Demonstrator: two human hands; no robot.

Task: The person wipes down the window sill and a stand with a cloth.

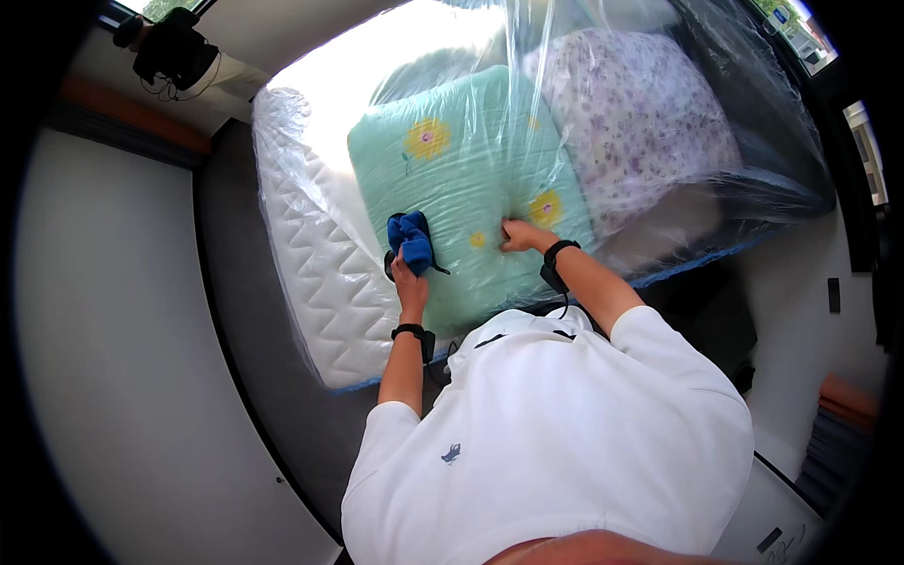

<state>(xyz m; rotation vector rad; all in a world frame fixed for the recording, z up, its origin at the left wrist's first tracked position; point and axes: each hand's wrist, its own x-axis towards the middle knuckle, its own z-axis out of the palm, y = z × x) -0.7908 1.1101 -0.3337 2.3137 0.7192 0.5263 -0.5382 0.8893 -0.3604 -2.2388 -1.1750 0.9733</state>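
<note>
My left hand [408,279] is closed on a soft blue bundle with black edging and a short black strap [411,241]; its exact kind does not show. The bundle is over the front left part of a mint-green quilt [452,188] with yellow flowers. To the right, my right hand [523,236] has its fingers curled together over the same quilt. Creases in a clear plastic sheet [513,113] run down to these fingers, which seem to pinch it. Black bands circle both wrists.
The plastic covers a bed with a white quilted mattress [330,273]. A purple-flowered bedding piece [640,122] lies right of the quilt. A person in black [179,52] is beyond the far left corner. A grey wall [122,330] runs along the left.
</note>
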